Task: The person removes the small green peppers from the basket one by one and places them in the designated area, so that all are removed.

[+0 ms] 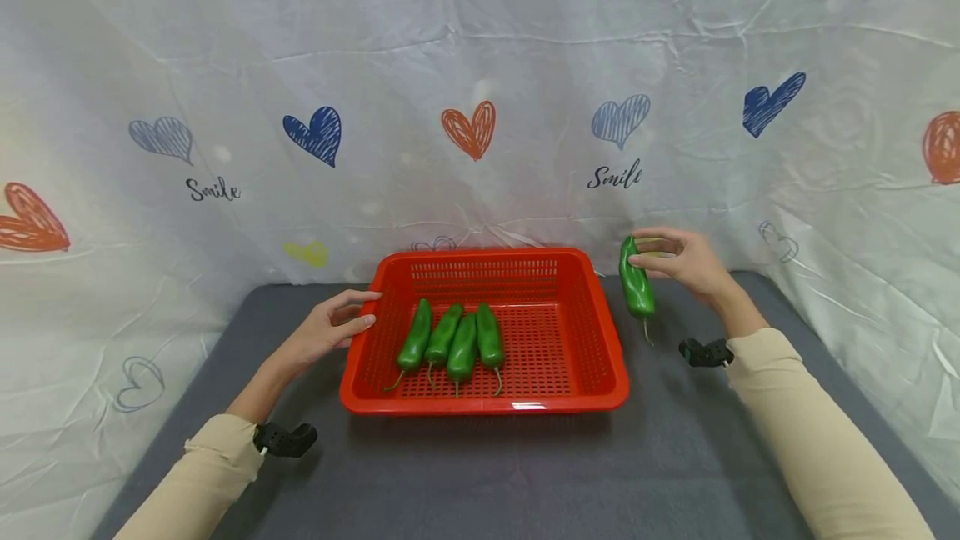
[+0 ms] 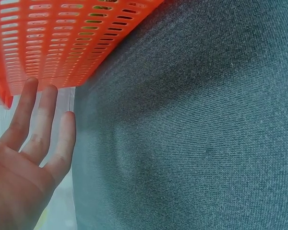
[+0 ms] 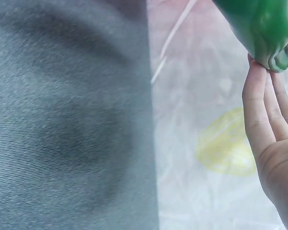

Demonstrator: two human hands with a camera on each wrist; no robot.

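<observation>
My right hand [image 1: 678, 261] pinches a long green pepper [image 1: 636, 283] between thumb and fingers, just right of the red basket [image 1: 617, 361]. This pepper hangs close to upright, its thin stem pointing down. In the right wrist view the fingertips meet the blunt, folded end of the pepper [image 3: 259, 24]. At the basket's left rim, my left hand [image 1: 330, 327] touches with thumb and forefinger. The left wrist view has the other fingers [image 2: 47, 103] relaxed, near the slotted side of the basket [image 2: 53, 43]. Several green peppers [image 1: 461, 348] lie side by side in the basket's left half, stems toward me.
The basket stands on a dark grey tabletop [image 1: 480, 473]. Behind it hangs a white cloth [image 1: 525, 48] printed with hearts and the word Smile. Each wrist wears a small black camera, one at the left [image 1: 285, 440] and one at the right [image 1: 705, 352].
</observation>
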